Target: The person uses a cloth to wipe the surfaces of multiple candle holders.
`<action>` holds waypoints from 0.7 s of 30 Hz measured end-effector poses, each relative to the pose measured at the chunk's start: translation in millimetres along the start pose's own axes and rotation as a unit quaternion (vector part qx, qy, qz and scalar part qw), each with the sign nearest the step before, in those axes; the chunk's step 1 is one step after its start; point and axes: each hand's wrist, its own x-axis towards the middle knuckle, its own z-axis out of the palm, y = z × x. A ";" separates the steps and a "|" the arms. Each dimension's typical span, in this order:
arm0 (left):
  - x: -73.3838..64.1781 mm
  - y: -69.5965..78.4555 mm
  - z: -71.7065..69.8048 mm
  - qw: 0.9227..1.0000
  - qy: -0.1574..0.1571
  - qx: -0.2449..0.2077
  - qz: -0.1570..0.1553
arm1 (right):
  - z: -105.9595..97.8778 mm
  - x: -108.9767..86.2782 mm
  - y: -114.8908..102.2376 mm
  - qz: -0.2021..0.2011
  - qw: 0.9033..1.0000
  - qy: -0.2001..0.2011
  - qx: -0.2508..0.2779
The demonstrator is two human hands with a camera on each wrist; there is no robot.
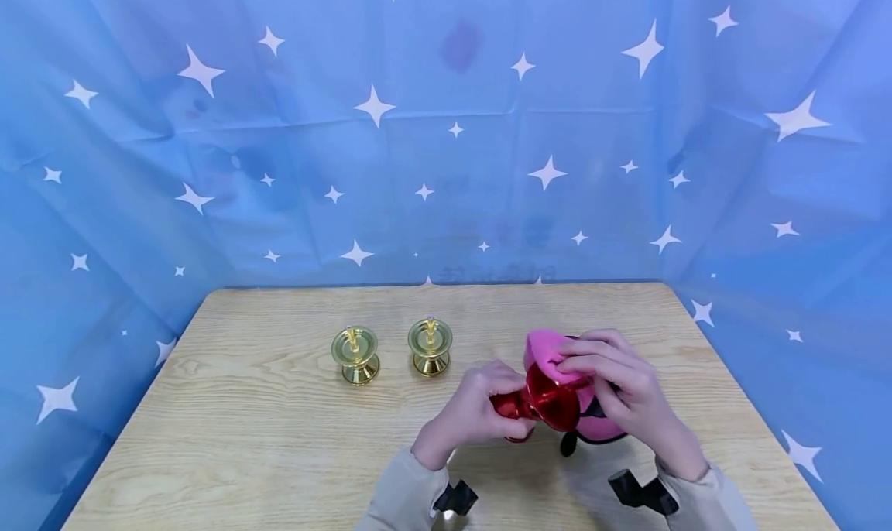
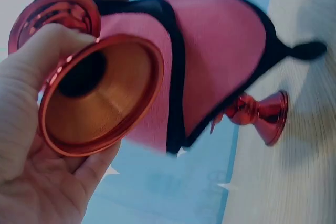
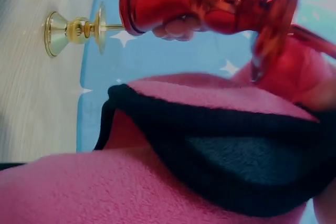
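Note:
In the head view my left hand (image 1: 488, 403) grips a shiny red candle holder (image 1: 554, 403) by its stem, tipped on its side with the dish toward the right. The left wrist view shows its hollow flared base (image 2: 126, 98) facing that camera. My right hand (image 1: 620, 376) pinches a pink cloth (image 1: 547, 353) with black edging against the dish and its spike. Much of the cloth (image 2: 220, 40) hangs below the fingers, a black loop at its end. Behind it, a second red candle holder (image 2: 268, 116) stands on the table, its upper part hidden.
Two gold candle holders stand upright to the left of my hands, one (image 1: 430, 345) nearer and one (image 1: 355, 353) farther left. Beneath everything is a light wooden table (image 1: 244, 423). A blue curtain (image 1: 446, 152) with white stars hangs behind and along both sides.

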 end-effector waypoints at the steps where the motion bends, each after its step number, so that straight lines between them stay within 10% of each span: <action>1: 0.5 0.4 0.4 1.000 -0.005 -0.001 0.003 | 0.9 1.1 0.5 -0.002 1.000 -0.005 0.011; 11: -3.7 -3.5 -2.7 0.998 0.047 -0.016 -0.033 | -1.4 -7.7 1.5 0.007 1.000 -0.022 -0.018; 21: -3.2 -7.0 4.0 0.990 0.098 0.069 -0.075 | -1.1 12.1 -53.1 0.035 0.997 0.009 -0.071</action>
